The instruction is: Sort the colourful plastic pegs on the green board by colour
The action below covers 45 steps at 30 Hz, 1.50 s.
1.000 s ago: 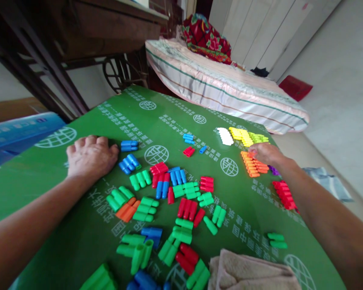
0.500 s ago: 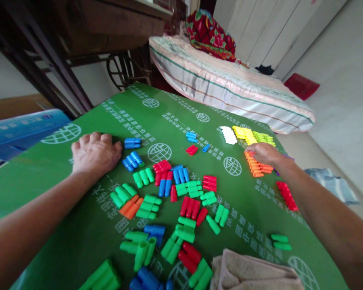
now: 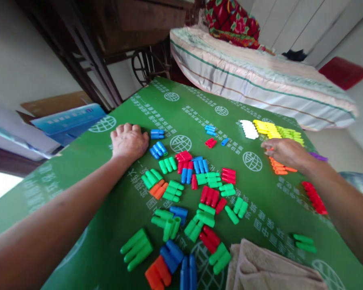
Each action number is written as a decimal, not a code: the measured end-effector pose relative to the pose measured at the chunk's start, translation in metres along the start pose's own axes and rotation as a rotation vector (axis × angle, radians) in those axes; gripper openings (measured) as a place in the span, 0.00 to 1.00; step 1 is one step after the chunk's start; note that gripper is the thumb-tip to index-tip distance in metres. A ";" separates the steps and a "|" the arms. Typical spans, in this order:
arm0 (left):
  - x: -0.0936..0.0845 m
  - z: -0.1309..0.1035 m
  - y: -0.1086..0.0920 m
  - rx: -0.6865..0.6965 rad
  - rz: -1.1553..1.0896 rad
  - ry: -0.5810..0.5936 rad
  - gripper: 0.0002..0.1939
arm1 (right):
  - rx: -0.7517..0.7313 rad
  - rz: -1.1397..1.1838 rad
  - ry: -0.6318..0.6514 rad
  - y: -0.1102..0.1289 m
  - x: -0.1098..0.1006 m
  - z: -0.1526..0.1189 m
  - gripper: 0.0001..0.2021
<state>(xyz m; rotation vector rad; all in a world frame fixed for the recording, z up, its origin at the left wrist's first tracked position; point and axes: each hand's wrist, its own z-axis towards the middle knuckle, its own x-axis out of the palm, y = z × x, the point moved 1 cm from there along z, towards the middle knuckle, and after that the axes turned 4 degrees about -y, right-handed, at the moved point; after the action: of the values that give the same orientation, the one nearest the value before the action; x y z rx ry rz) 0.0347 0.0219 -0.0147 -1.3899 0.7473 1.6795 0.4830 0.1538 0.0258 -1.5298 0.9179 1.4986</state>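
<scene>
My left hand (image 3: 129, 141) rests on the green board with its fingers curled under. Just right of it lie blue bullet-shaped plastic pegs (image 3: 157, 133), with another blue group (image 3: 158, 149) slightly nearer me. My right hand (image 3: 286, 152) is over the far right part of the board, thumb and fingers pinched. A bit of orange peg shows at its fingertips, and the orange peg row (image 3: 278, 166) runs out from beneath the hand. White pegs (image 3: 249, 129), yellow pegs (image 3: 268, 128) and lime pegs (image 3: 290, 135) lie beyond it.
Green, red and blue joined pegs (image 3: 210, 196) are scattered across the middle of the green board (image 3: 109, 237). Red pegs (image 3: 314, 197) lie near my right forearm. A folded beige cloth (image 3: 269, 266) sits at the near edge. Behind the board stands a bed (image 3: 254, 80).
The view has swung left, so everything sits farther right in it. My right hand has shifted slightly left relative to the orange row. The left hand stays in place.
</scene>
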 end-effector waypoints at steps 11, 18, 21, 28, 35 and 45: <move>0.005 -0.006 -0.002 -0.019 -0.059 -0.036 0.29 | -0.711 0.346 0.073 0.212 -0.031 -0.078 0.08; 0.005 -0.008 -0.001 -0.011 -0.035 -0.053 0.28 | -0.620 0.285 0.002 0.295 -0.026 -0.079 0.07; 0.001 -0.007 -0.002 -0.004 -0.060 -0.052 0.28 | -0.595 0.271 0.014 0.309 -0.019 -0.079 0.09; -0.006 -0.001 0.001 0.011 -0.032 -0.004 0.30 | -0.672 0.328 -0.102 0.306 -0.029 -0.085 0.06; -0.008 0.002 0.001 0.009 -0.043 0.014 0.31 | -0.194 0.468 -0.299 0.179 -0.028 -0.073 0.06; -0.006 0.004 0.000 -0.012 -0.031 0.034 0.31 | 0.297 -0.195 -0.159 -0.003 0.011 -0.051 0.15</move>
<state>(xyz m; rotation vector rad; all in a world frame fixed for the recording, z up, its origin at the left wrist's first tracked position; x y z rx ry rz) 0.0328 0.0241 -0.0080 -1.4345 0.7327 1.6426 0.5084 0.1091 0.0143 -1.2290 0.8305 1.2622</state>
